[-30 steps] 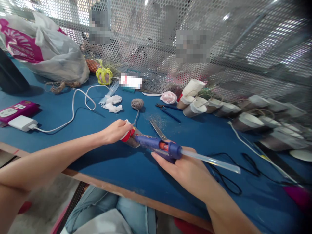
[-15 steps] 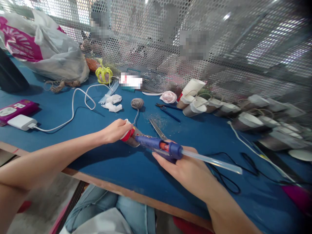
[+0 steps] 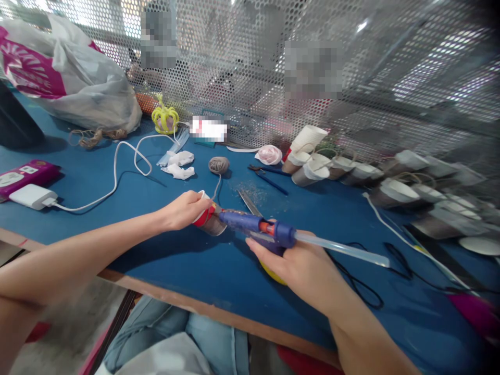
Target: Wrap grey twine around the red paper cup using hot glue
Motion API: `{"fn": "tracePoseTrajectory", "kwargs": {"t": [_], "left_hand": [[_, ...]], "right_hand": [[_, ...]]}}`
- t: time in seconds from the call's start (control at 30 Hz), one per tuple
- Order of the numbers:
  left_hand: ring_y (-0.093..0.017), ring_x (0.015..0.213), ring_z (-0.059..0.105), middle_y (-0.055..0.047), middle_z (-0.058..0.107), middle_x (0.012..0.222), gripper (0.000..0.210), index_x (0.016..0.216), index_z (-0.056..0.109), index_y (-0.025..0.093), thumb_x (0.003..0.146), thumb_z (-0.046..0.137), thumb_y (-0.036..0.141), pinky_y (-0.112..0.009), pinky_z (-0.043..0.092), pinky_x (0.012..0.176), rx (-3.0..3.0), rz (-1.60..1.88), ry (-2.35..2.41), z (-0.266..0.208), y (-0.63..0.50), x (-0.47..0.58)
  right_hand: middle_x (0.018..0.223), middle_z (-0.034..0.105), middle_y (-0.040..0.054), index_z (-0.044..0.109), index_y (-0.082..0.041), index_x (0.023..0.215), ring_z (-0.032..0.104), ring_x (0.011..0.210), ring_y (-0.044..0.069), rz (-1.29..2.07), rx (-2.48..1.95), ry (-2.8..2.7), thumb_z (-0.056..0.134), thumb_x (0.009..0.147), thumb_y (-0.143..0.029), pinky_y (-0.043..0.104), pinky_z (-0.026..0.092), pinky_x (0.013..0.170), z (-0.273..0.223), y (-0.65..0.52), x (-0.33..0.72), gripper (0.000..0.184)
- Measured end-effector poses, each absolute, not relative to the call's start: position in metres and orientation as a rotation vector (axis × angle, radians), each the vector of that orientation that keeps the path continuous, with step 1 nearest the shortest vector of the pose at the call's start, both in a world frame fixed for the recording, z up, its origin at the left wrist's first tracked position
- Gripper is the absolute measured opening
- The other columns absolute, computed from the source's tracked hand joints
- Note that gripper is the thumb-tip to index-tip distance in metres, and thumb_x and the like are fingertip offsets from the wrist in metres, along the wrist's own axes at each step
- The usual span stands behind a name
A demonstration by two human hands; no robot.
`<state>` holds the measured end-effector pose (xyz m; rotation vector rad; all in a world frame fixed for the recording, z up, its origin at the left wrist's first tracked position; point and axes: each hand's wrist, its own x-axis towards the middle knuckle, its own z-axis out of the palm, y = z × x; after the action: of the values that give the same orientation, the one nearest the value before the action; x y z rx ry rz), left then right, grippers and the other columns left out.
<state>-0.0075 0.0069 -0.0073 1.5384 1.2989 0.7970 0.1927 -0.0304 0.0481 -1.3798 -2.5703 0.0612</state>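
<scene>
My left hand (image 3: 183,210) is closed round a paper cup (image 3: 214,224) with a red band and a grey-brown lower part, held tilted above the blue table. A strand of grey yarn runs from the cup to a small yarn ball (image 3: 219,165). In my right hand (image 3: 300,268) is a blue glue gun (image 3: 250,224), its nozzle at the side of the cup; whether it touches I cannot tell. A clear glue stick (image 3: 344,247) juts from its back. Scissors (image 3: 249,202) lie beyond the gun, partly hidden; something yellow shows under my right hand.
Pliers (image 3: 269,171) and a pink fabric rose (image 3: 269,154) lie behind. Several cups with twine handles (image 3: 394,191) stand at the right by the perforated metal screen (image 3: 250,62). At left are a plastic bag (image 3: 89,88), a purple box (image 3: 35,174) and a white charger (image 3: 33,196) with cable.
The back of the glue gun and my right hand have shifted slightly upward and right, showing something yellow beneath. My left hand still holds the cup in nearly the same place.
</scene>
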Motion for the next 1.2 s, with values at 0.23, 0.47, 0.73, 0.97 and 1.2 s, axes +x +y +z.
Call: {"fn": "tracePoseTrajectory", "kwargs": {"t": [0.23,0.47,0.73,0.97,1.2], "left_hand": [[-0.008,0.047,0.029,0.003,0.035,0.049,0.029,0.06,0.048,0.012,0.071,0.035,0.036,-0.021,0.025,0.045,1.581,0.78,1.313,-0.009,0.008,-0.008],[-0.008,0.046,0.028,0.003,0.034,0.05,0.031,0.061,0.048,0.012,0.072,0.034,0.037,-0.022,0.025,0.045,1.598,0.769,1.308,-0.01,0.008,-0.009],[-0.008,0.046,0.03,0.003,0.035,0.05,0.033,0.062,0.049,0.011,0.072,0.035,0.039,-0.021,0.026,0.045,1.599,0.774,1.306,-0.011,0.008,-0.01],[-0.008,0.046,0.031,0.003,0.036,0.049,0.034,0.059,0.048,0.012,0.073,0.035,0.04,-0.021,0.026,0.043,1.601,0.781,1.313,-0.013,0.009,-0.009],[-0.008,0.046,0.031,0.004,0.036,0.049,0.033,0.059,0.048,0.013,0.074,0.034,0.039,-0.021,0.025,0.043,1.619,0.783,1.303,-0.016,0.008,-0.011]], "right_hand": [[0.057,0.063,0.0063,0.064,-0.016,0.072,0.061,0.06,0.023,0.227,-1.649,-2.411,0.048,0.074,-0.037,0.03,0.045,0.053,0.04,-0.023,0.196,0.027],[0.039,0.054,-0.0004,0.055,-0.021,0.05,0.057,0.048,0.018,0.462,-1.55,-2.3,0.048,0.074,-0.037,0.027,0.044,0.052,0.037,-0.019,0.196,0.029],[0.04,0.055,-0.001,0.05,-0.021,0.047,0.057,0.046,0.016,0.535,-1.488,-2.244,0.051,0.073,-0.034,0.027,0.044,0.052,0.034,-0.014,0.196,0.029],[0.041,0.055,-0.0008,0.046,-0.02,0.044,0.056,0.045,0.014,0.603,-1.508,-2.227,0.051,0.073,-0.035,0.025,0.045,0.052,0.034,-0.012,0.197,0.033],[0.038,0.051,-0.0024,0.044,-0.02,0.042,0.055,0.044,0.012,0.789,-1.522,-2.172,0.05,0.074,-0.035,0.023,0.045,0.051,0.034,-0.013,0.2,0.035]]}}
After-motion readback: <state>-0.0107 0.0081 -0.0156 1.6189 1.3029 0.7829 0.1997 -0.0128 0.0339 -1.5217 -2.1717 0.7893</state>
